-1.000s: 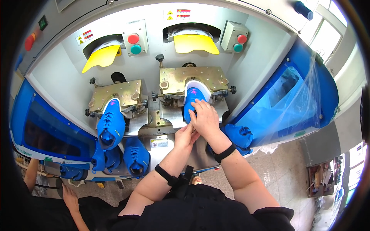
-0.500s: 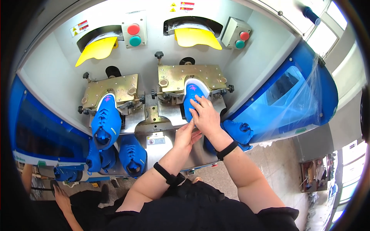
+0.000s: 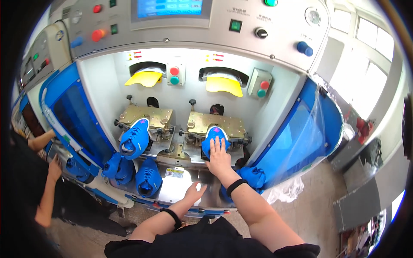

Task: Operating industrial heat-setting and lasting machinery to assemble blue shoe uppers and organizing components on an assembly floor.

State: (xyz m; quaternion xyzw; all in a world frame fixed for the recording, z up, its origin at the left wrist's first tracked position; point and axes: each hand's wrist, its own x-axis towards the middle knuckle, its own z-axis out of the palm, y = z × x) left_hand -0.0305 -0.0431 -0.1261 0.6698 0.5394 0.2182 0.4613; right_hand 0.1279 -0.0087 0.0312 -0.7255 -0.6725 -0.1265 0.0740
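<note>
Grey floor (image 3: 309, 206) at right, windows (image 3: 370, 38) bright beyond. Pale cabinet machine ahead, its control panel (image 3: 232, 38) across the top with a lit blue screen (image 3: 170, 7). Inside the bay, two stations side by side, each under a yellow flap (image 3: 223, 85) and with a box of one red and one green button beside it.

Right station: blue shoe (image 3: 207, 143), toe set into the notch of a brass-coloured plate (image 3: 217, 122), pale rim showing round the toe, heel end toward the person. Right hand (image 3: 220, 161) rests on this shoe — fingers stretched and slightly apart over the upper, not curled round it. How firmly it presses, cannot tell.

Left hand (image 3: 195, 193) hangs over the metal ledge (image 3: 172, 191), thumb and fingers well apart, nothing visible in the grasp. Whether it touches the ledge, unclear. Dark bands on both wrists.

Left station: second blue shoe (image 3: 137, 139), toe likewise in its plate's notch, laces up, heel opening toward the person. Below it, more blue shoes (image 3: 148, 178) on the ledge; others (image 3: 251, 176) just beside the right forearm.

Far left — a co-worker in black, bare forearm (image 3: 46, 195) in view, near another blue shoe (image 3: 77, 169).
</note>
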